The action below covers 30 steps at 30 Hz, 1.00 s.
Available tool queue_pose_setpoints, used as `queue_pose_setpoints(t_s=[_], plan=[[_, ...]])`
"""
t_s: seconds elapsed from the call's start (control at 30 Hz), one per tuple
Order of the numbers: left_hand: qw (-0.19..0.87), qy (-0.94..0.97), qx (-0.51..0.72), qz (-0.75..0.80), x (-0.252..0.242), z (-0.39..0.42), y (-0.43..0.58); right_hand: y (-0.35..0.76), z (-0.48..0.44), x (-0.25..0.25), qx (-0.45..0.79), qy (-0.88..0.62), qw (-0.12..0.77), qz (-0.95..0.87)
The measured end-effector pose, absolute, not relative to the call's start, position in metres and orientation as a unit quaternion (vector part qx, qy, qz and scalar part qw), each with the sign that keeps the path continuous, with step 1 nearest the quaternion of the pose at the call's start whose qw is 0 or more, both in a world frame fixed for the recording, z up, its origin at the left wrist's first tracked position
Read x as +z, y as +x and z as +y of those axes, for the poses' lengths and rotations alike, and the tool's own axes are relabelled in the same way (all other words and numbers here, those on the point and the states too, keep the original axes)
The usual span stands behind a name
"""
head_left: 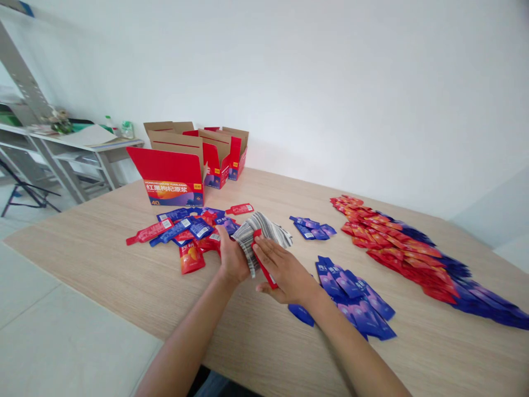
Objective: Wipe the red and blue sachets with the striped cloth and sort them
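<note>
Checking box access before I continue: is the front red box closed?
No, the front red box has its flaps standing up and open.

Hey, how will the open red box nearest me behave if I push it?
The open red box probably slides rather than rolls, given its straight edges. Its front flap looks like thin card, so likely bends easily.
</note>
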<state>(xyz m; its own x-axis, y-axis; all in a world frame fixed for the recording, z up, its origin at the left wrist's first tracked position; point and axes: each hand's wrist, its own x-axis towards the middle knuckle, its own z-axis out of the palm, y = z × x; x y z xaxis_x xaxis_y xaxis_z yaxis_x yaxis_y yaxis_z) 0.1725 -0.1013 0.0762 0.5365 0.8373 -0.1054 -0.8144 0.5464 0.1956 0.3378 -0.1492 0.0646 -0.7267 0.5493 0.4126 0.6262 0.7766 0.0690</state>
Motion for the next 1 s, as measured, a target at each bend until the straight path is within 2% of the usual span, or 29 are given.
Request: queue_pose_setpoints(t_s=[0.33,0.53,0.7,0.83,1.0], plan=[[0.866,0.094,0.473,0.129,0.067,-0.108,0.18,0.322,-0.148,0.045,-0.139,-0.304,0.249,-0.909],[0.898,0.108,0.409,0.121,0.06,-0.121,0.195,0.332,-0.148,0.055,-0.135,-0.323,0.26,-0.9],[0.923,0.153,0.345,0.078,0.055,-0.131,0.206,0.343,-0.144,0.051,-0.096,-0.377,0.323,-0.863],[0.913,0.15,0.368,0.093,0.056,-0.13,0.205,0.337,-0.144,0.046,-0.075,-0.371,0.351,-0.856],[0.88,0.096,0.448,0.129,0.064,-0.115,0.19,0.32,-0.15,0.039,-0.072,-0.34,0.333,-0.877]])
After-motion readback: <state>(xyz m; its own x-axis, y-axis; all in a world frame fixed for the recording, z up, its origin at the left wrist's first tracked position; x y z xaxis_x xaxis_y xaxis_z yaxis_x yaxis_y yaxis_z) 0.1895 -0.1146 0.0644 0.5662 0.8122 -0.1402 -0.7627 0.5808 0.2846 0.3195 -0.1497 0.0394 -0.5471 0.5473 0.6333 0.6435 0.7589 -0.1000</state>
